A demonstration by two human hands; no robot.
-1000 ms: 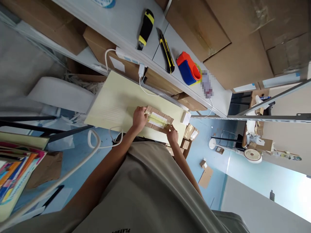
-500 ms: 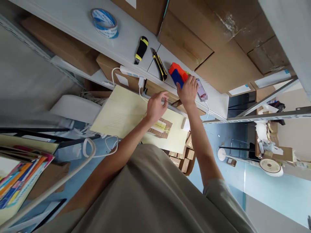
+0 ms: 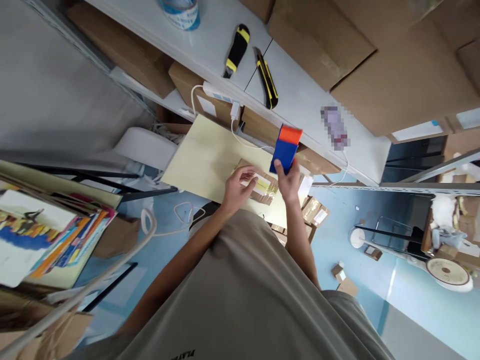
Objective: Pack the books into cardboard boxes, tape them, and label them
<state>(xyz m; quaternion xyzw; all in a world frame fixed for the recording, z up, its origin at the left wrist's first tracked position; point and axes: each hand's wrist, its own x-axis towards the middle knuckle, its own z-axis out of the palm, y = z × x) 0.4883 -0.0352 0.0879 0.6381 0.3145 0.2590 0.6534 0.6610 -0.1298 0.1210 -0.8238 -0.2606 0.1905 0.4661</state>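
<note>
My right hand [image 3: 289,184] is closed round the lower end of an orange-and-blue handheld block [image 3: 284,155], lifted in front of the shelf edge. Its exact kind does not show. Over the left part of a small taped cardboard parcel [image 3: 265,187], my left hand [image 3: 238,189] has its fingers loosely curled and the thumb apart, with nothing visible in it. Whether it touches the parcel I cannot tell. The parcel carries a pale label with a yellow strip and lies on a cream-coloured board [image 3: 198,160].
On the white shelf [image 3: 296,90] lie a roll of blue-and-white tape [image 3: 183,15], a black-and-yellow scraper-like tool [image 3: 237,50], a utility knife [image 3: 267,82] and a blurred-out phone [image 3: 335,127]. Large cartons [image 3: 318,45] stand behind. A white cable [image 3: 247,145] crosses the board.
My right hand has taken the orange-and-blue block off the shelf and brought it down toward me. My left hand has come lower over the parcel. The view has shifted.
</note>
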